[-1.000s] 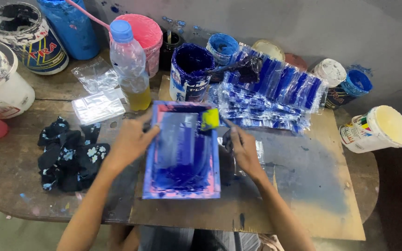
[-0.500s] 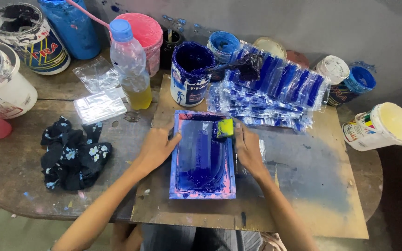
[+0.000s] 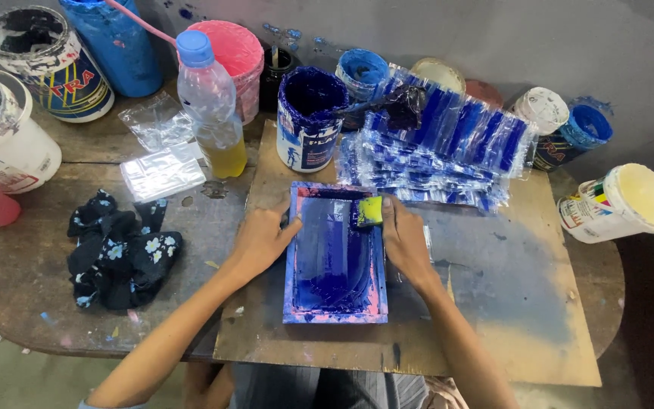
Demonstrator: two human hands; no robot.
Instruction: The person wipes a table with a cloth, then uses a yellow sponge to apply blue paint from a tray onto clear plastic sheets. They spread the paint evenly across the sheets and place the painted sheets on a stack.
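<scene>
A small printing screen (image 3: pixel 334 261) with a blue and pink stained frame lies flat on a wooden board (image 3: pixel 493 318). Blue ink covers its mesh. My left hand (image 3: pixel 260 236) presses on the frame's left edge, fingers spread. My right hand (image 3: pixel 405 241) rests on the frame's right edge and grips a small yellow squeegee pad (image 3: pixel 369 212) at the top of the screen.
A stack of blue-printed clear bags (image 3: pixel 440 155) lies behind the screen, next to a blue ink can (image 3: pixel 309 120). A plastic bottle (image 3: pixel 212 106), a pink tub (image 3: pixel 228 57), several paint pots and a dark flowered cloth (image 3: pixel 119 254) surround the board.
The view has shifted so the screen sits further right. The yellow squeegee pad stays at the screen's top edge, with both hands still on the frame.
</scene>
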